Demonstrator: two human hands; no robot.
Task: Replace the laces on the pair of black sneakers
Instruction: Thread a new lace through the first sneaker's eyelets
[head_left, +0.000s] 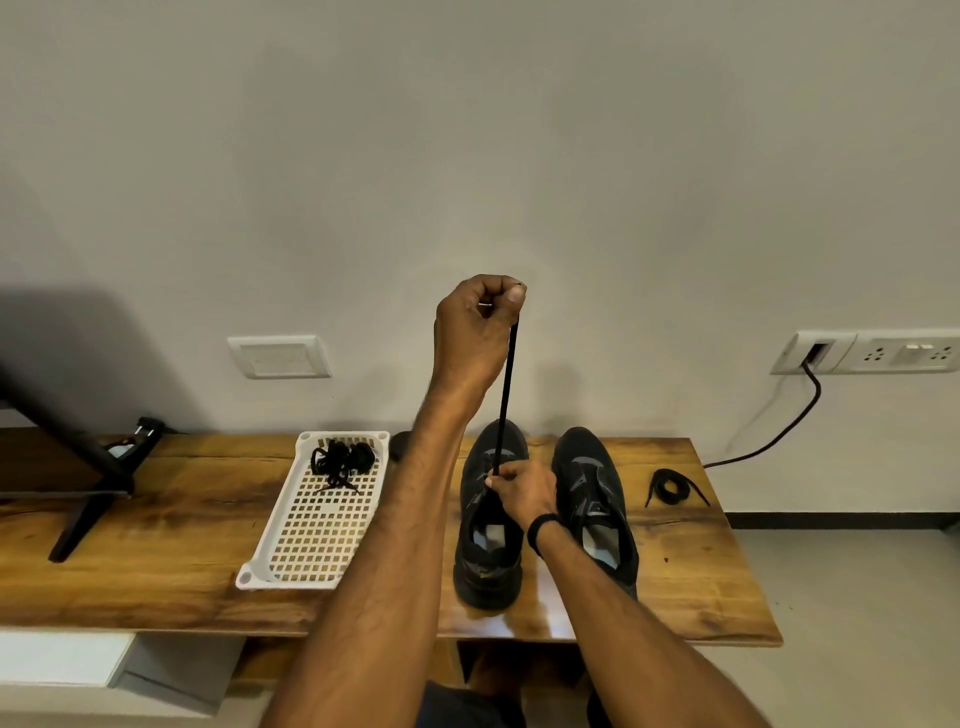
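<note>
On wooden shelf (701, 571), black sneakers (491, 519), taut lace (506, 395)

A person's left hand (475, 332) holds a black lace (506, 400) taut above a black sneaker (488, 571) on a wooden shelf (156, 571). The right hand (522, 493), apparently pinching the lace, rests at the eyelets. Alongside are a second sneaker (592, 483), a white tray (322, 530) of tangled laces (340, 460) and a coiled lace (672, 486).

The right sneaker (587, 467) is partly hidden behind the forearm (597, 582).
</note>
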